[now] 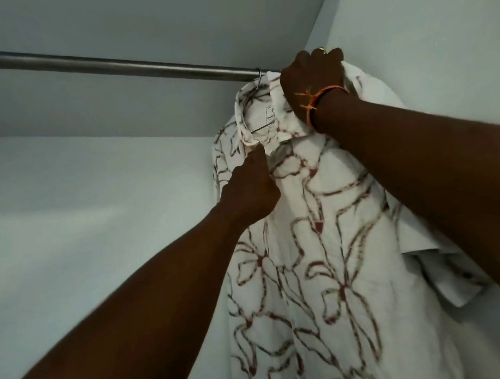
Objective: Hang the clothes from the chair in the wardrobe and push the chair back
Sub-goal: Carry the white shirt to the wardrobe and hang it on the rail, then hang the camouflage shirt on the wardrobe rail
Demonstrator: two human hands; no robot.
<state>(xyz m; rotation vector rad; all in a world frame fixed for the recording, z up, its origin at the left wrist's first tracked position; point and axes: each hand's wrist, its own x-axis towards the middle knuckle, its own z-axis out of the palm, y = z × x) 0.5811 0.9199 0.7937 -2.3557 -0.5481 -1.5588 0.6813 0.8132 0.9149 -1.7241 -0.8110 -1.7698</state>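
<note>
A white shirt with a brown floral line pattern (323, 243) hangs on a wire hanger whose hook (258, 77) sits over the metal wardrobe rod (96, 63). My left hand (252, 189) pinches the shirt's front just below the collar. Up at the shirt's right shoulder, close to the rod, my right hand (311, 84) grips the fabric; an orange thread is tied round that wrist. The chair is out of view.
I look up into the pale wardrobe interior. Its right side wall (427, 19) stands close behind the shirt, and the top panel (152, 7) is just above the rod. The rod runs bare to the left of the hanger.
</note>
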